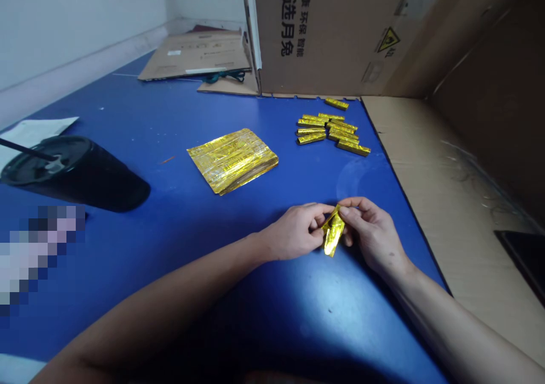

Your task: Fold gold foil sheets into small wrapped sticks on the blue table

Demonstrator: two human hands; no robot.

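Between my two hands is a folded piece of gold foil paper [334, 235], tilted and held just above the blue table [238, 310]. My left hand [298, 231] pinches its left edge with curled fingers. On the other side, my right hand [374, 231] grips the top with thumb and forefinger. Farther back on the left lies a flat stack of gold foil sheets [232, 158]. Several rolled gold foil strips [310, 138] rest in a loose group beyond my right hand, with one strip [336, 104] apart near the cardboard wall.
A black tumbler [97, 171] with a straw stands at the left, before a white paper [38, 129]. A cardboard wall [323, 43] rises at the back. Flat cardboard [200, 52] and dark green scissors handles [224, 76] lie behind. Brown cardboard [417, 163] borders the table's right edge.
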